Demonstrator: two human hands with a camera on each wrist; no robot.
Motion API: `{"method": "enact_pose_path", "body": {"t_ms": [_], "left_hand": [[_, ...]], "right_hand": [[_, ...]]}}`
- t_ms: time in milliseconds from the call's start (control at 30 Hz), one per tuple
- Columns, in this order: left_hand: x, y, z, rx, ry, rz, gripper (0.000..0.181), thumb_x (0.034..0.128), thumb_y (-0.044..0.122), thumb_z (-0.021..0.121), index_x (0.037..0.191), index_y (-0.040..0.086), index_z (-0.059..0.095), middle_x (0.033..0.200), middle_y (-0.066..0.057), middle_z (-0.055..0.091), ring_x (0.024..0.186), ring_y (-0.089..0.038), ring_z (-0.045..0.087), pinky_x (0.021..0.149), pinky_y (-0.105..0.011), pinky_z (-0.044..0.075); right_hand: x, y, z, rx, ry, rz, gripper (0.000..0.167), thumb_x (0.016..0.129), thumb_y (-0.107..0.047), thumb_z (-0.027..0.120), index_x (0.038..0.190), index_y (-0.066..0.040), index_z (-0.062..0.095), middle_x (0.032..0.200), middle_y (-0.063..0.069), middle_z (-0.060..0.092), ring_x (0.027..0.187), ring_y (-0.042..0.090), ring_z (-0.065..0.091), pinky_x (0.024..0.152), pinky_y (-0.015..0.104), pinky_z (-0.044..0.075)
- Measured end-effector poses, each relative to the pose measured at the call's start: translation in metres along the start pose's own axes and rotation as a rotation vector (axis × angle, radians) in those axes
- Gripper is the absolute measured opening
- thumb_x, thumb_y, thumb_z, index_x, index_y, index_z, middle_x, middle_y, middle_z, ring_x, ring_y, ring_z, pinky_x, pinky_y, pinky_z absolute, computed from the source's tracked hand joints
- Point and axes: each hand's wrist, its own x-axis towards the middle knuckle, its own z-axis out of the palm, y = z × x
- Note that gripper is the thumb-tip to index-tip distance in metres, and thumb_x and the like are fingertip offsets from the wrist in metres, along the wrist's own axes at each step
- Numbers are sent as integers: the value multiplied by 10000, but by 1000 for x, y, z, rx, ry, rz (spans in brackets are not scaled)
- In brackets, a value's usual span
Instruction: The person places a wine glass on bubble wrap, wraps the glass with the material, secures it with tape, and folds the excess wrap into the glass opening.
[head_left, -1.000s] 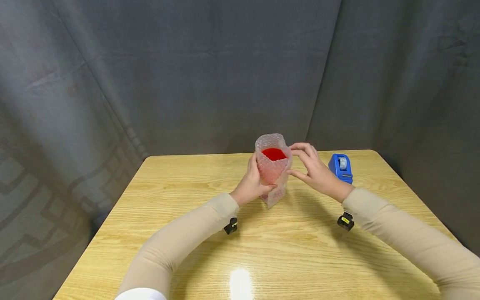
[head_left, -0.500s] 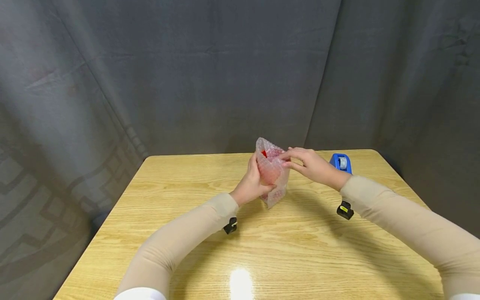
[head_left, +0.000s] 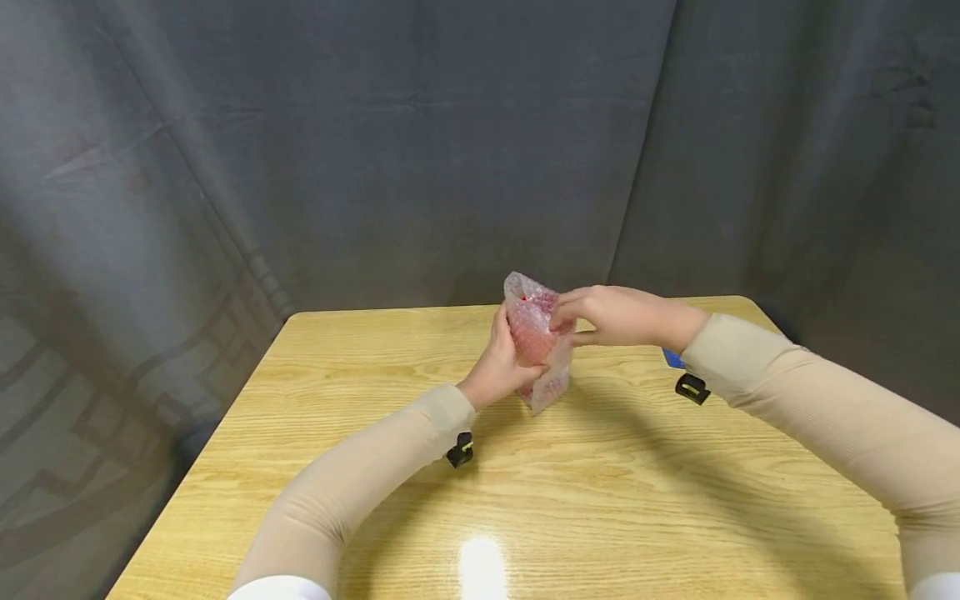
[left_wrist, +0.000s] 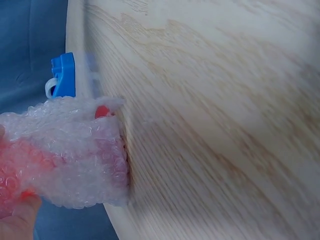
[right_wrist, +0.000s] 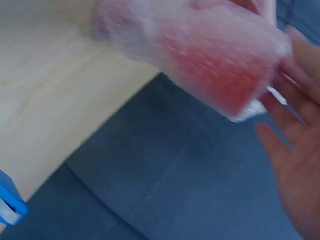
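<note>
My left hand (head_left: 498, 367) grips a bundle of clear bubble wrap (head_left: 555, 385) from its left side, with the thumb across the front. Inside the wrap is a red object (right_wrist: 227, 82), its kind hidden by the bubbles; a bit of bare red (left_wrist: 102, 111) shows at the far end in the left wrist view. The bundle is held tilted above the table. At its upper right, my right hand (head_left: 618, 315) presses the wrap's upper edge with bent, spread fingers. The right wrist view has these fingers (right_wrist: 275, 142) fairly extended against the bundle's end.
Behind my right hand stands a blue tape dispenser (left_wrist: 65, 75), mostly covered in the head view. The wooden table (head_left: 420, 517) ends just behind the bundle, where a grey curtain (head_left: 405, 150) hangs.
The wrap's mouth was wide, with red showing inside; its top is now folded over and nearly covers the red. My right hand has moved left onto it. The left hand keeps its grip.
</note>
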Motion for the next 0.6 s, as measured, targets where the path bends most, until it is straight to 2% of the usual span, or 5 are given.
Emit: {"method": "enact_pose_path", "body": {"t_ms": [100, 167, 367, 600], "left_hand": [[1, 1, -1, -18, -5, -19, 1184, 757, 113, 826, 1509, 157, -87, 1518, -133, 177, 1388, -259, 327, 1145, -402, 331], [1, 1, 0, -22, -10, -28, 1175, 759, 110, 823, 1508, 165, -81, 1514, -129, 188, 1381, -255, 337, 1140, -399, 339], [0, 3, 1, -27, -14, -45, 1181, 759, 97, 822, 1510, 184, -85, 1494, -132, 228, 1345, -266, 374, 1103, -406, 394], [0, 4, 0, -13, -21, -57, 1183, 764, 110, 823, 1509, 205, -91, 1476, -122, 246, 1332, -265, 385, 1102, -404, 395]], "right_hand": [[8, -1, -9, 61, -121, 45, 235, 772, -98, 806, 977, -99, 692, 941, -30, 674, 845, 111, 621, 774, 302, 559], [12, 0, -12, 88, -156, 57, 216, 757, -64, 808, 932, -99, 687, 895, -40, 672, 809, 95, 611, 745, 286, 553], [18, 4, -11, 85, -206, 52, 165, 790, 15, 746, 770, -102, 632, 705, -61, 552, 642, 50, 467, 591, 216, 425], [22, 4, -10, 62, -233, 42, 230, 825, 99, 641, 729, -107, 605, 653, -57, 481, 591, 42, 393, 548, 191, 335]]}}
